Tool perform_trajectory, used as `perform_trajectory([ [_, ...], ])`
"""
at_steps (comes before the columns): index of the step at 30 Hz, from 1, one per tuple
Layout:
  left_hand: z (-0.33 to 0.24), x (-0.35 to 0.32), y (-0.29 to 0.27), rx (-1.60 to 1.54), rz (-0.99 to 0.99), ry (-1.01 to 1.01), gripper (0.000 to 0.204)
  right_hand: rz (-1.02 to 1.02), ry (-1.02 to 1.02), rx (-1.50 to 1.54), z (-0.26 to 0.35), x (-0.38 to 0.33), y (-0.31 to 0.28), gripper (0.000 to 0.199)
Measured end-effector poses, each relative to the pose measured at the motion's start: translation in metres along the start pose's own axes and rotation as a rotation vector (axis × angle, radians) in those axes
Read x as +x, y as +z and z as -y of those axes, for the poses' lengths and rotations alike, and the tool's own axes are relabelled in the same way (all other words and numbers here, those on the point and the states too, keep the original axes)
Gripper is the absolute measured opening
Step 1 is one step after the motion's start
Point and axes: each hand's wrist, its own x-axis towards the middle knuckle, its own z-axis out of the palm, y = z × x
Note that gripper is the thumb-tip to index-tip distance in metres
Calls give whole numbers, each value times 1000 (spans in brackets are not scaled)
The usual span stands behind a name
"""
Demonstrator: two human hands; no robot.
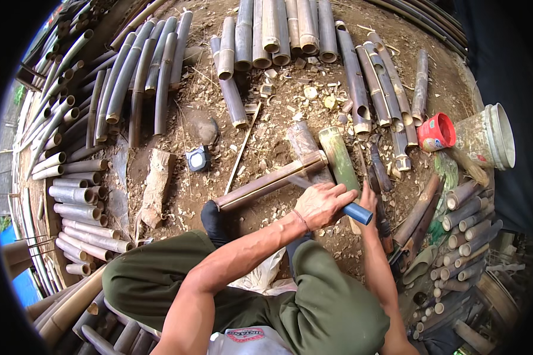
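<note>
My left hand (326,206) is closed around a blade tool with a blue handle (358,213). Its narrow grey blade (299,181) points up and left, at the near side of a brown bamboo tube (260,185). That tube lies slantwise, its far end across a short thick log (302,145) and its near end by my dark-covered foot (212,218). My right hand (369,200) is upright just beyond the blue handle, beside a green bamboo piece (339,155). Its fingers are partly hidden and smeared, so whether it grips anything is unclear.
Cut bamboo tubes (269,29) lie in rows at the back, with stacks at left (77,195) and right (468,231). A red bucket (437,132) and a whitish bucket (485,136) are at right. A wood block (157,188) and a small dark-cased device (198,158) sit left. Chips litter the dirt.
</note>
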Motion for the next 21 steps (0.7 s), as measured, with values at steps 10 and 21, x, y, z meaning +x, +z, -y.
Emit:
perform_trajectory([
  [10,17,1,15,-242,-280,-82,28,60,-61,909,32,-44,-70,78],
  [21,38,7,38,-264,-444,-48,29,-225,-383,958,97,-112,-183,78],
])
